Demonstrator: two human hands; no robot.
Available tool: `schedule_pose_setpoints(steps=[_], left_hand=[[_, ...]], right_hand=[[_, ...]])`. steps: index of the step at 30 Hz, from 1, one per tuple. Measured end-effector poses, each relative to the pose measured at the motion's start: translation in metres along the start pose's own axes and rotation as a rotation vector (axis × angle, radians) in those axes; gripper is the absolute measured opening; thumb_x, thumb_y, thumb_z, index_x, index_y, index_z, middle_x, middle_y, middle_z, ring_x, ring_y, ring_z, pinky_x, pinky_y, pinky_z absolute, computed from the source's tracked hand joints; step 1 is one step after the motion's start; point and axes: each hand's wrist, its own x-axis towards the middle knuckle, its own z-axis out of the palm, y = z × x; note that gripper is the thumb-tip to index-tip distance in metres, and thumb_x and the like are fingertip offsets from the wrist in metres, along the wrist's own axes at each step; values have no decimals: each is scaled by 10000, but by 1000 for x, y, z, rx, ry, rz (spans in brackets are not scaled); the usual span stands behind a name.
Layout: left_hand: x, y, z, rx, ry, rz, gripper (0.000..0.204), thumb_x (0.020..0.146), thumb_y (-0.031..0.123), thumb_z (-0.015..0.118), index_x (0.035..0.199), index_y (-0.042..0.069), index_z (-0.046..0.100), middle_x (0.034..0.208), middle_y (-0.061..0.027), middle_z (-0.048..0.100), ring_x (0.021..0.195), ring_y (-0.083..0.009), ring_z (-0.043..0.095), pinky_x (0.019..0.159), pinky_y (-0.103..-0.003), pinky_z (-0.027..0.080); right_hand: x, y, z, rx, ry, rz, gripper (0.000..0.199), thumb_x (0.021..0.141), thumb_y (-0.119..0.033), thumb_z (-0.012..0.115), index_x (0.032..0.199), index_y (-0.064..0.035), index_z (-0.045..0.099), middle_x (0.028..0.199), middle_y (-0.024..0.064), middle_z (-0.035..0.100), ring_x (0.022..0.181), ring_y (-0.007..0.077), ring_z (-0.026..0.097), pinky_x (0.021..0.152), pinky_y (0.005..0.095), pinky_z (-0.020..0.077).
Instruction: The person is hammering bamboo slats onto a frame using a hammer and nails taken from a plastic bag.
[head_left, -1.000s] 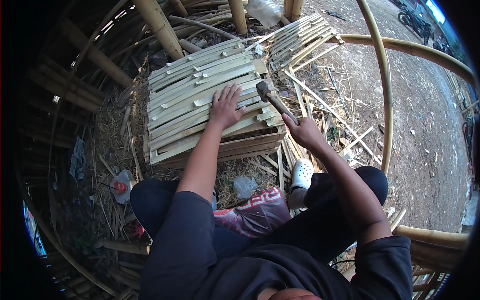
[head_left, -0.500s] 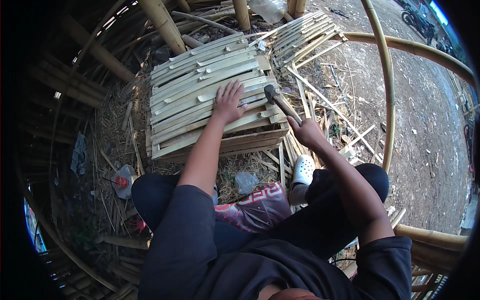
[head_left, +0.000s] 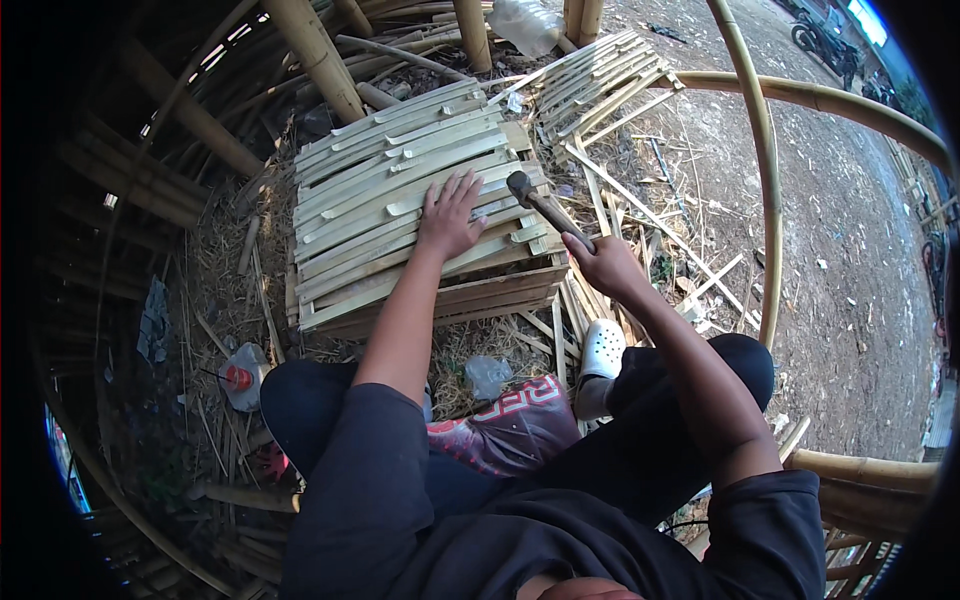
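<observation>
The person's right hand (head_left: 605, 268) has its grip wrapped around the lower handle of a hammer (head_left: 556, 218), whose dark head points up and to the left over the right edge of a slatted crate (head_left: 470, 300); whether the head touches it cannot be told. The left hand (head_left: 450, 222) has a loose grip that holds nothing: it lies palm down, fingers spread, on the pale slats (head_left: 370, 212) across the crate's top. Several of these slats carry curled ends or strips that lift up. The crate stands on straw-littered ground in front of the seated person. Beyond its upper right corner lies another slatted panel (head_left: 600, 85), with loose strips scattered below it. Nearer the person are a clear plastic bag (head_left: 488, 376), a dark cloth with red print (head_left: 525, 428) and a white clog (head_left: 603, 347) on one foot. A bamboo pole (head_left: 762, 160) rises on the right.
</observation>
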Motion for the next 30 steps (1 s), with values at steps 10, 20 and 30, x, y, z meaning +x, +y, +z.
schedule_pose_setpoints(steps=[10, 20, 30], left_hand=[[3, 4, -2, -1, -17, -5, 720, 920, 421, 578, 1552, 208, 306, 1636, -40, 265, 1503, -272, 243, 1217, -534, 140], [2, 4, -6, -24, -14, -14, 715, 918, 384, 591, 1551, 204, 309, 1638, -33, 261, 1505, -263, 239, 1217, -528, 151], [2, 4, -2, -19, -13, -12, 726, 914, 389, 593, 1555, 217, 298, 1639, -29, 255, 1503, -261, 243, 1215, -532, 151]], right_hand=[[7, 0, 7, -10, 39, -22, 757, 923, -652, 545, 776, 75, 697, 702, 272, 660, 728, 410, 698, 713, 501, 522], [-23, -39, -21, 104, 173, -283, 725, 952, -624, 527, 698, 48, 628, 604, 223, 596, 593, 381, 620, 613, 476, 477], [-31, 1, -10, 148, 59, -53, 745, 970, -625, 506, 666, 50, 585, 538, 115, 511, 519, 228, 517, 539, 428, 416]])
